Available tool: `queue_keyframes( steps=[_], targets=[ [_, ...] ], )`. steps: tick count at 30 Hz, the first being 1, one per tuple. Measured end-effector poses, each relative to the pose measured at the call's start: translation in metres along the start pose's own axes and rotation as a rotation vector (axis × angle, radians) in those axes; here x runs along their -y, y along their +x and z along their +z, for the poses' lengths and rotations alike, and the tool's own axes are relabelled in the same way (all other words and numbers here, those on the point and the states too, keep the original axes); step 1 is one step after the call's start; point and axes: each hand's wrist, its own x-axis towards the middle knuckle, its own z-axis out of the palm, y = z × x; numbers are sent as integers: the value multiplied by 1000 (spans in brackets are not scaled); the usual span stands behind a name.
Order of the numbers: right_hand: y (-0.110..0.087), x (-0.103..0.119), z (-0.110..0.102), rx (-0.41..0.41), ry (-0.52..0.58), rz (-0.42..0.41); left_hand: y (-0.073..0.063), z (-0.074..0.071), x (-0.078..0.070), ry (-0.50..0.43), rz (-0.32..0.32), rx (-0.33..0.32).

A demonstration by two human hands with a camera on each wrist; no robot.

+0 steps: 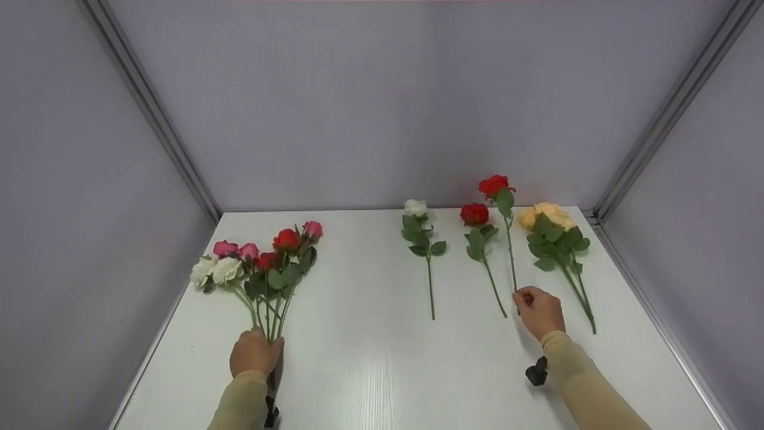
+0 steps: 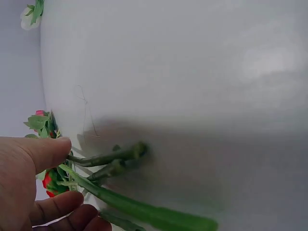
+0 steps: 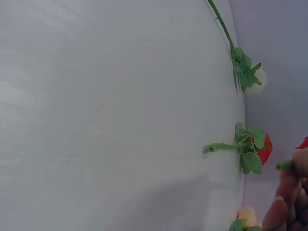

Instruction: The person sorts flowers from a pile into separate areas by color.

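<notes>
On the left side of the table, my left hand (image 1: 253,352) holds the stems of a bunch of artificial roses with white (image 1: 227,270), pink and red (image 1: 287,239) blooms. The left wrist view shows the green stem ends (image 2: 159,214) sticking out past the thumb and curled fingers. At the right, my right hand (image 1: 540,312) pinches the lower stem of a single red rose (image 1: 494,186), its bloom raised toward the back wall. Beside it lies another red rose (image 1: 475,214). In the right wrist view, the held stem's cut end (image 3: 285,165) pokes out between thumb and fingers.
A white rose (image 1: 416,208) lies right of the table's middle, its stem pointing toward me. Several yellow roses (image 1: 552,215) lie at the far right. Grey panels (image 1: 370,107) enclose the white table (image 1: 358,298) at the back and both sides.
</notes>
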Motion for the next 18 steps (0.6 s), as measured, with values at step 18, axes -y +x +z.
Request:
queue_keyframes(
  steps=[18],
  targets=[
    [41, 7, 14, 94, -149, 28, -1, 2, 1, -31, -21, -1]
  ],
)
